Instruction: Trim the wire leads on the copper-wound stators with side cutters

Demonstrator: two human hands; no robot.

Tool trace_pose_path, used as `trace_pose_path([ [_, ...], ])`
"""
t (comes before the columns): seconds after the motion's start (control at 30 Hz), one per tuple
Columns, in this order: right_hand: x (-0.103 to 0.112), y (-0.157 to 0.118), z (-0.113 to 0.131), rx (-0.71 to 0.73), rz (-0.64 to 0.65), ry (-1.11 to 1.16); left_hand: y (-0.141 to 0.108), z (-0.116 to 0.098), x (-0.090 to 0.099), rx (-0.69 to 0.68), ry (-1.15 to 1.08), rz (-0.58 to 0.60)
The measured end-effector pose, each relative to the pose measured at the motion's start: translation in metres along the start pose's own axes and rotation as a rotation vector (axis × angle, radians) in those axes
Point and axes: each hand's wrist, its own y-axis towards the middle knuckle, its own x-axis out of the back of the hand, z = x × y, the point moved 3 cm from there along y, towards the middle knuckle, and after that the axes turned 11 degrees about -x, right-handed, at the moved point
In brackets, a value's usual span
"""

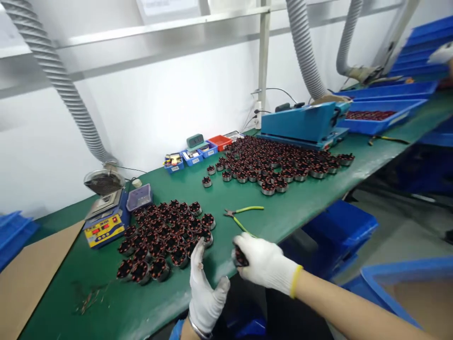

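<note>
Wound stator [239, 257] in right hand [264, 263], over the near edge of the green bench [141, 307]. Bench runs away to the right along a white wall. Teal machine [297, 123] on it at the back; long blue bins lie beyond, one with reddish parts. Large stator group [269, 158] spreads in front of the machine. Smaller stator group [166, 231] stands closer, left of the pliers. Blue-and-yellow station [106, 226] just left of that group, purple tray [139, 197] beside both. Left hand [207, 295] wide open, thumb spread from fingers, near the smaller group; can't tell if the fingertips touch it. Right hand closed around the stator. Green-handled pliers [230, 213] lie with handles spread between the groups. Co-worker's gloved hand [440, 54] at far right, by stacked blue bins.
</note>
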Motion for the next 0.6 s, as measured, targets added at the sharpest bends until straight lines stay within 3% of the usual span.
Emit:
trace_pose_path([
  [0.07, -0.007, 0.021, 0.023, 0.064, -0.018, 0.016, 0.0, -0.001, -0.001, -0.035, 0.059, -0.026],
  [0.13, -0.004, 0.039, 0.015, 0.099, -0.064, 0.066, 0.0, -0.002, -0.006, -0.074, 0.088, -0.003],
  [0.33, 0.038, 0.115, -0.08, 0.085, -0.247, 0.169, -0.005, 0.003, -0.019, -0.197, 0.099, 0.065],
  [0.47, 0.054, 0.174, -0.129, 0.062, -0.303, 0.134, -0.008, 0.01, -0.025, -0.21, 0.122, -0.016],
  [0.6, 0.078, 0.215, -0.168, 0.004, -0.342, 0.122, -0.008, 0.015, -0.03, -0.177, 0.225, -0.097],
])
